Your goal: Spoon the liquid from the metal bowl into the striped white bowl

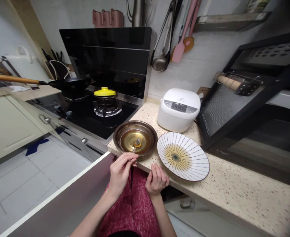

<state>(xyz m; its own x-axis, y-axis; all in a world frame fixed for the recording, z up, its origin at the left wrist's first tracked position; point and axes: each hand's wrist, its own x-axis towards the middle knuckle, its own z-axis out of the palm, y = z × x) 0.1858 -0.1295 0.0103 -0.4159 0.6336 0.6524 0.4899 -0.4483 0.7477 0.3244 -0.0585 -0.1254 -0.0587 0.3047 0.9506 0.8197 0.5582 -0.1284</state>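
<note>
My left hand (122, 171) pinches the handle of a metal spoon (134, 150), fingers closed around it. The spoon's bowl rests in clear yellowish liquid inside a round metal basin (148, 131) at the counter's front edge. My right hand (157, 179) is by the counter edge, just below the plate's left side. Its fingers are loosely bent and a little apart, and I see nothing in them. The white oval plate (196, 154), with dark radiating lines and a yellow-brown centre, lies right of the basin. No food shows on it.
A white rice cooker (178, 110) stands behind the plate, beside a dark oven (258, 131). On the stove at left are a small pot with a yellow lid (105, 92) and a black wok (72, 87). Utensils, including a ladle (159, 63), hang on the wall.
</note>
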